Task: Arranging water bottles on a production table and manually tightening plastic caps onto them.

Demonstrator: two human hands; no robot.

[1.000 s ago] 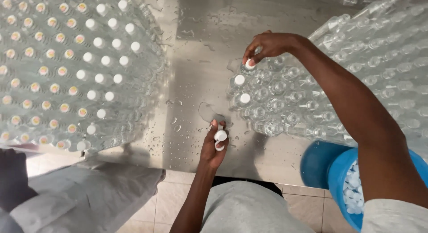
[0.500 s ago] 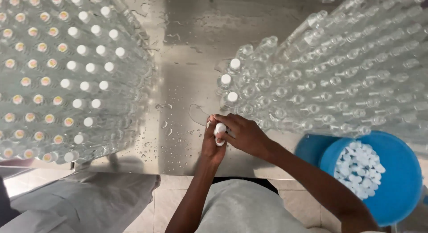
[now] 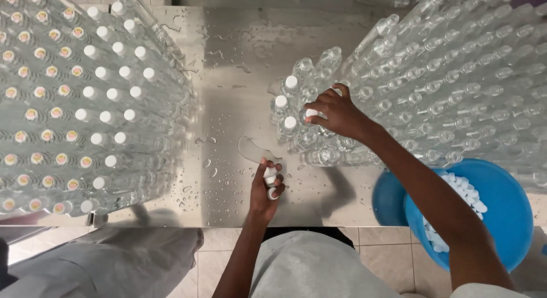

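Right hand (image 3: 341, 113) presses white cap (image 3: 311, 113) onto clear bottle (image 3: 308, 135) mid-desk, fingers closed on it, while left hand (image 3: 265, 190) grips spare caps (image 3: 270, 178) nearby; best to seat cap straight & w/ even pressure.

This looks like a small bottling workshop. A wet steel desk (image 3: 239, 64) carries many clear plastic bottles (image 3: 456, 76) on both sides of the hands, many already with white caps (image 3: 102, 93), and a blue tub (image 3: 501, 218) holds loose caps.
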